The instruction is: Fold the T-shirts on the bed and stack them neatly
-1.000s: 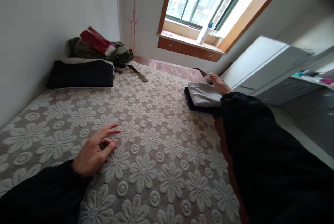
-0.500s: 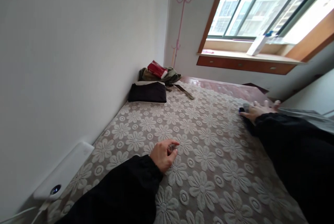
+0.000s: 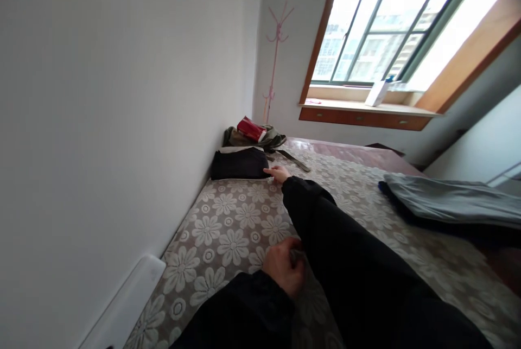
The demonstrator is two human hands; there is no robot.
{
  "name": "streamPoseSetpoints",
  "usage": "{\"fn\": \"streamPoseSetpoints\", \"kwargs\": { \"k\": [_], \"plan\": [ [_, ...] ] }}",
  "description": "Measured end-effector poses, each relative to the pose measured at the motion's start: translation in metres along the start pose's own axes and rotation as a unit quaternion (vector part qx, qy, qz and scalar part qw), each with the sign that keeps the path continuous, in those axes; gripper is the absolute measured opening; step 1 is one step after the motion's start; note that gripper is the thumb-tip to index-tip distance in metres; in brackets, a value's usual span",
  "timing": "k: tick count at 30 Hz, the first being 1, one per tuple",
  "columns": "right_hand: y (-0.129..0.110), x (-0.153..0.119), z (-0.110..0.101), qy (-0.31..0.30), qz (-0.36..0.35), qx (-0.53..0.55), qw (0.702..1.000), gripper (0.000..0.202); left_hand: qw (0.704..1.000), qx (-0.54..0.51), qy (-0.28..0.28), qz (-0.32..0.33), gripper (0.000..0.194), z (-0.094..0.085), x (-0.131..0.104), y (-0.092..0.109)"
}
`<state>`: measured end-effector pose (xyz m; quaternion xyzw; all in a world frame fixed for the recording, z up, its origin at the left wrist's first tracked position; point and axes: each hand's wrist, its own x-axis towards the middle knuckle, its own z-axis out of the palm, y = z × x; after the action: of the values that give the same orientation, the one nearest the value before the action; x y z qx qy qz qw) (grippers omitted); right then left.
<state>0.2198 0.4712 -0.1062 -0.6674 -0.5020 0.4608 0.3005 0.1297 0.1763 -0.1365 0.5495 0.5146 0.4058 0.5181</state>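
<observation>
My right hand (image 3: 279,173) reaches far across the bed, index finger stretched out to the right edge of a folded black cloth item (image 3: 240,163) with a pale layer showing at its rim. The other fingers are partly hidden. Closer to me, my left hand (image 3: 285,266) hovers over or rests on the flower-patterned bedspread (image 3: 232,246), beside my right sleeve. Its fingers are curled round, and whatever lies between them is too dark to make out. At the right lies a folded grey garment (image 3: 443,197) over a dark blue one.
A red packet (image 3: 251,129) lies on an olive bag (image 3: 279,137) with a strap. A white device (image 3: 130,297) stands along the left wall. Further back are a pink coat rack (image 3: 274,61) and a window sill (image 3: 342,106) holding a white box (image 3: 377,93).
My right hand has swung left from the garments at the right to the folded black item. My left hand has shifted slightly right and nearer. The view has tilted up.
</observation>
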Motion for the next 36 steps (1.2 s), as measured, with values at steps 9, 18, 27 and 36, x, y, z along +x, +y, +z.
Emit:
{"fn": "streamPoseSetpoints", "kwargs": {
  "k": [9,18,27,36],
  "plan": [
    [-0.043,-0.025,0.033,0.014,-0.028,0.297,0.954,0.036,0.949,-0.297,0.022,-0.103,0.058,-0.01,0.032,-0.01],
    [0.044,-0.138,-0.082,-0.005,-0.107,0.318,0.942,0.067,0.829,-0.525,0.113,-0.156,0.052,-0.032,0.042,0.001],
    [0.144,-0.176,-0.164,0.034,-0.147,0.037,0.988,0.051,0.804,-0.558,0.144,-0.149,0.017,-0.034,0.041,0.008],
    [0.1,-0.19,-0.054,-0.052,-0.43,-0.266,0.861,0.062,0.819,-0.541,0.151,-0.116,0.02,-0.031,0.049,-0.002]
  ]
}}
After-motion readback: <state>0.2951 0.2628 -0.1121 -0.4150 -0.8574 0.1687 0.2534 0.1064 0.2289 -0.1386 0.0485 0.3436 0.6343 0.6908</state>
